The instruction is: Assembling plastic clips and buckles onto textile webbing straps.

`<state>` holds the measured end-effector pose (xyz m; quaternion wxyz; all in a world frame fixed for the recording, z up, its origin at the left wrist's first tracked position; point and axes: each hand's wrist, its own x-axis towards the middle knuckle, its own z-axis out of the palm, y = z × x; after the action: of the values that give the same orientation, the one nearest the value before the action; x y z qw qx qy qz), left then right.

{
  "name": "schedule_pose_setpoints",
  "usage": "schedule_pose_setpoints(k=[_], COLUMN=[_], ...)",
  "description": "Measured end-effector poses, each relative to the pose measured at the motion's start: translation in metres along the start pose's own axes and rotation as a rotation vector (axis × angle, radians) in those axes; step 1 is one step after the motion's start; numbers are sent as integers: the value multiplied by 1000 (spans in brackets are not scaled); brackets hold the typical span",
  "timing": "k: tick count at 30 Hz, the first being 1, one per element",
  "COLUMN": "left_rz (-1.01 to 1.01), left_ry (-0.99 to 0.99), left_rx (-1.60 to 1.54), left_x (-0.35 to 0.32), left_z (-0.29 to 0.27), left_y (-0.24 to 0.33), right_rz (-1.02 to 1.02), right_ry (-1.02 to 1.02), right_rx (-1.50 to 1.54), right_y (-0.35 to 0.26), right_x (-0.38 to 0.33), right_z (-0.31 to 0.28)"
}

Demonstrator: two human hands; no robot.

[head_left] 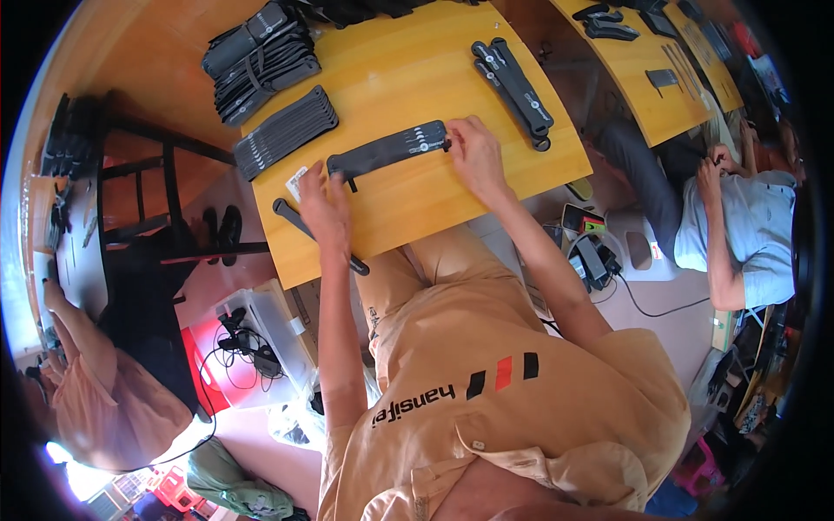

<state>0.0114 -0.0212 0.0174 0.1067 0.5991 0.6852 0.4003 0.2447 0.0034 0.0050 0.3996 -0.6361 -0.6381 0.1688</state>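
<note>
A flat black sleeve (387, 149) with white print at its right part lies slantwise in front of me on the wooden table (408, 204). My right hand (476, 161) is closed at its right end, thumb and fingertips pinching a small black tip. Beside the left end is my left hand (326, 208), its fingers apart and slightly blurred; whether they touch the sleeve is unclear. A white label (297, 184) shows partly behind those fingers. Under my left wrist, a narrow black bar with rounded ends (295, 217) reaches past the table's near edge.
At the back left lie a row of similar black sleeves (287, 130) and a strapped bundle (261, 65). Black jointed bars (514, 94) sit at the right. A co-worker (738, 217) sits at another table on the right, another person (113, 382) at the left. A clear bin (261, 347) holds cables.
</note>
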Motion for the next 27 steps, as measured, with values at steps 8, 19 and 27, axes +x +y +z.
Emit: schedule_pose_setpoints(k=[8, 19, 27], left_rz=[420, 340, -135], left_ry=[-375, -357, 119], left_rx=[459, 448, -372], left_x=[-21, -26, -47], left_z=[27, 25, -72], left_y=[3, -4, -3], right_rz=[-433, -496, -552], right_ry=[-365, -390, -431], right_rx=[-373, -446, -464], right_y=[-5, -17, -45], right_x=[-25, -24, -32], right_z=[21, 27, 20])
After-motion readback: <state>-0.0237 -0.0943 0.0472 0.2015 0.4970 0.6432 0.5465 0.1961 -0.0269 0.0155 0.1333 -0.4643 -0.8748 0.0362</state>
